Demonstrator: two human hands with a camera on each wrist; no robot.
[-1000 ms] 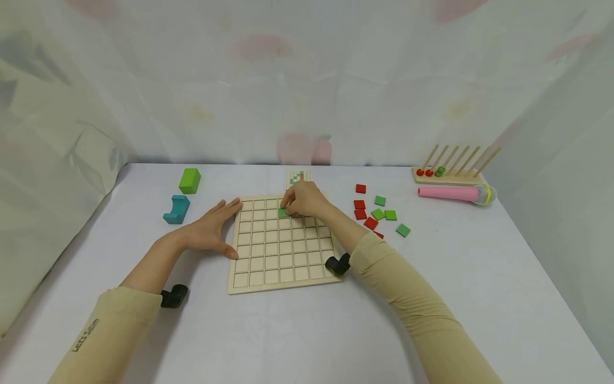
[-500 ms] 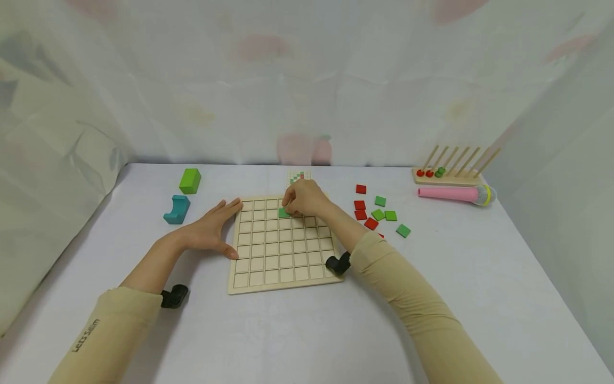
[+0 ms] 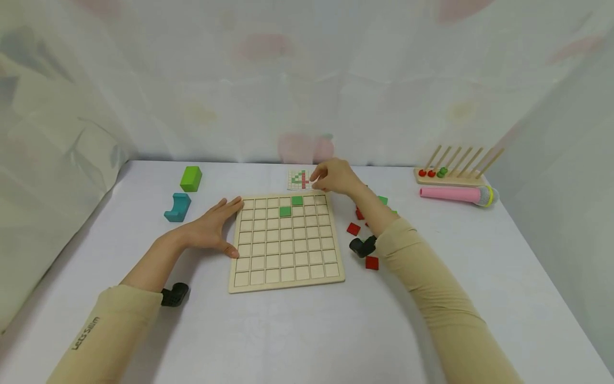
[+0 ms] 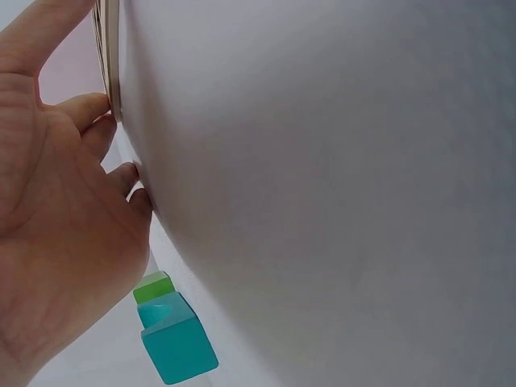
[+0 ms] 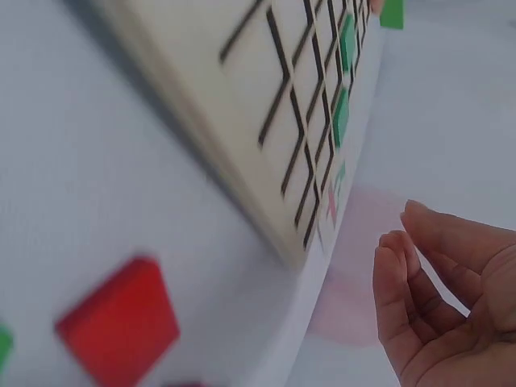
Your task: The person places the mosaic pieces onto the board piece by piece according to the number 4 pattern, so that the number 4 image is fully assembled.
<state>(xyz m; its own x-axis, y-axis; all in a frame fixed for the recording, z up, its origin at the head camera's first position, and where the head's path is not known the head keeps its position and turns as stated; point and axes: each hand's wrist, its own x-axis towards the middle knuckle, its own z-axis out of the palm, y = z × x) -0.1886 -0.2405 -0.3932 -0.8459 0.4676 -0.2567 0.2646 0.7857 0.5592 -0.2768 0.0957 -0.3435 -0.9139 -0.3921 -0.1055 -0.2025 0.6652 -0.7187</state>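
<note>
Board [image 3: 286, 287] on the bench [image 3: 283, 341] in the head view, two green tiles [image 3: 285, 212] seated in its slots, left hand [image 3: 206, 229] spread out against its left edge, and there's the right hand [image 3: 336, 176], fingers loosely bent and gripping nothing, just beside the card [image 3: 296, 180]! Left wrist: hand at the board's edge, teal block [image 4: 181, 347] beyond! Right wrist: nothing between those fingertips [image 5: 393, 251], a red tile [image 5: 121, 322] near the board

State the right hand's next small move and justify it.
Probably move the right hand to a loose green tile and pick it up: the hand appears to hold nothing, and the board bears just two green tiles, while the card shows more green than that.
</note>
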